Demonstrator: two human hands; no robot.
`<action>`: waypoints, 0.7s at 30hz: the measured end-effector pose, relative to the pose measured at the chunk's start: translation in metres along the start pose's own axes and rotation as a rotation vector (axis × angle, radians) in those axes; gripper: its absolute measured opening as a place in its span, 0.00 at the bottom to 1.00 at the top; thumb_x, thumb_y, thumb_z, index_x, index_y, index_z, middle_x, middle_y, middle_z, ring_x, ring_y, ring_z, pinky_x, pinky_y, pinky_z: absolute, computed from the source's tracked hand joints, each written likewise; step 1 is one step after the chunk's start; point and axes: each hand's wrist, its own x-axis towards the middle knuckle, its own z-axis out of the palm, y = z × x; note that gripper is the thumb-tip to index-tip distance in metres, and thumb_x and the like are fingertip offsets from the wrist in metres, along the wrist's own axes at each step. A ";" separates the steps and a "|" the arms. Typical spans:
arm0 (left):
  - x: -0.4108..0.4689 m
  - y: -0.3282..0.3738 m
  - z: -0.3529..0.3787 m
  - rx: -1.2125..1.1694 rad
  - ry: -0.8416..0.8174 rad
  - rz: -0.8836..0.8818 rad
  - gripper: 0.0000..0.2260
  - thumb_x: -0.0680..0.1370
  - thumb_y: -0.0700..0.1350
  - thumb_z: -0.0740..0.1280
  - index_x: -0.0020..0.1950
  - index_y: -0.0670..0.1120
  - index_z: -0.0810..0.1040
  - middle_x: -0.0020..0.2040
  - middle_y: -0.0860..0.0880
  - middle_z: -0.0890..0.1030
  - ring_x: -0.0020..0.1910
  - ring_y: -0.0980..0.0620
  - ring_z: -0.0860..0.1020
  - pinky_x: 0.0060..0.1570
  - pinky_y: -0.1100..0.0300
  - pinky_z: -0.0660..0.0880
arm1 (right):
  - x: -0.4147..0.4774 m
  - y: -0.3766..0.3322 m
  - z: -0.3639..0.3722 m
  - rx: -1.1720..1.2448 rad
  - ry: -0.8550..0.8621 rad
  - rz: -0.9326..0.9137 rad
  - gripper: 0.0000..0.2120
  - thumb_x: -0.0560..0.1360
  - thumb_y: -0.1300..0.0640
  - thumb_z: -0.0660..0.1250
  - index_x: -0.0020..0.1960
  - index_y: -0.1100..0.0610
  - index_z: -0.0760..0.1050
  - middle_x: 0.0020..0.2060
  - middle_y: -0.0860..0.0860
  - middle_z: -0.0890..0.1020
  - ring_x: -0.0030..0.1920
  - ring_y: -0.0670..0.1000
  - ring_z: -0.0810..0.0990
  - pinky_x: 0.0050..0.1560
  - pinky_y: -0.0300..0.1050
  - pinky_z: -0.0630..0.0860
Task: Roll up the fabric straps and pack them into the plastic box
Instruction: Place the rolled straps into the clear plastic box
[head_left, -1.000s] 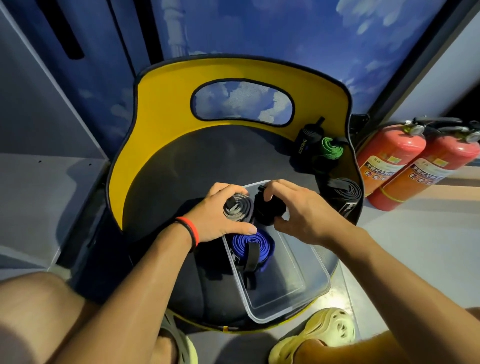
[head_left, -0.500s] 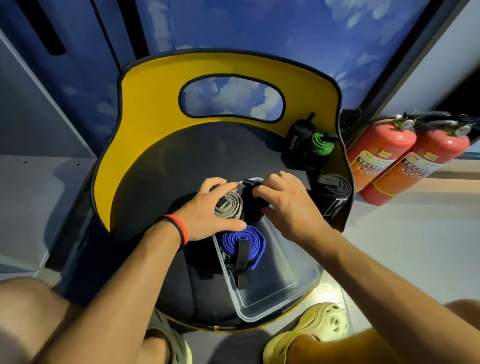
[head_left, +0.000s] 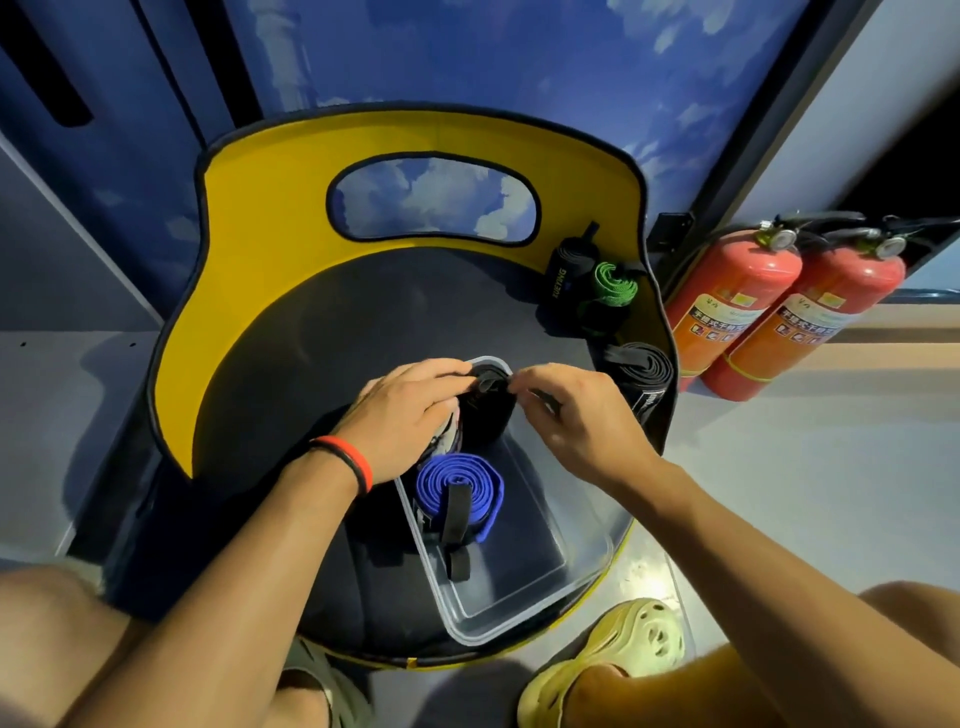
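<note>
A clear plastic box (head_left: 524, 610) sits on the black seat of a yellow-backed chair (head_left: 311, 332). Inside it lies a blue rolled strap (head_left: 460, 496) with a black tab. At the box's far end a black rolled strap (head_left: 485, 415) stands, pinched at its top by the fingers of my left hand (head_left: 405, 421) and my right hand (head_left: 576, 415). A grey roll is mostly hidden under my left palm. Three more rolls rest at the seat's right edge: a black roll (head_left: 563, 270), a green-edged roll (head_left: 613, 291) and a black-grey roll (head_left: 644, 371).
Two red fire extinguishers (head_left: 769, 306) lean against the wall right of the chair. A blue sky-printed wall (head_left: 467, 62) stands behind. My knees and yellow-green clog (head_left: 618, 654) sit below the seat, on the grey floor (head_left: 805, 493).
My left hand has slid over the grey roll, hiding it, and now joins the right hand at the top of the black roll. The camera has shifted.
</note>
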 end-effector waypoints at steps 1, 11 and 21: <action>-0.001 -0.001 0.000 0.007 0.008 0.002 0.17 0.84 0.43 0.60 0.70 0.57 0.76 0.72 0.63 0.70 0.72 0.58 0.66 0.72 0.48 0.64 | 0.003 0.004 -0.003 -0.051 0.033 -0.002 0.07 0.78 0.60 0.67 0.53 0.57 0.83 0.49 0.52 0.85 0.49 0.55 0.82 0.47 0.53 0.79; -0.004 -0.009 0.006 0.001 0.080 0.035 0.19 0.80 0.50 0.56 0.67 0.53 0.79 0.67 0.63 0.71 0.69 0.56 0.66 0.70 0.53 0.66 | 0.059 0.063 -0.016 -0.541 0.035 0.397 0.27 0.74 0.48 0.68 0.68 0.60 0.69 0.64 0.59 0.72 0.62 0.63 0.72 0.60 0.57 0.71; -0.001 -0.009 0.007 -0.021 0.065 0.051 0.18 0.81 0.48 0.57 0.68 0.53 0.79 0.67 0.62 0.72 0.68 0.56 0.68 0.69 0.55 0.67 | 0.068 0.074 -0.001 -0.616 0.082 0.412 0.23 0.71 0.58 0.67 0.64 0.61 0.69 0.57 0.61 0.71 0.56 0.63 0.71 0.54 0.57 0.69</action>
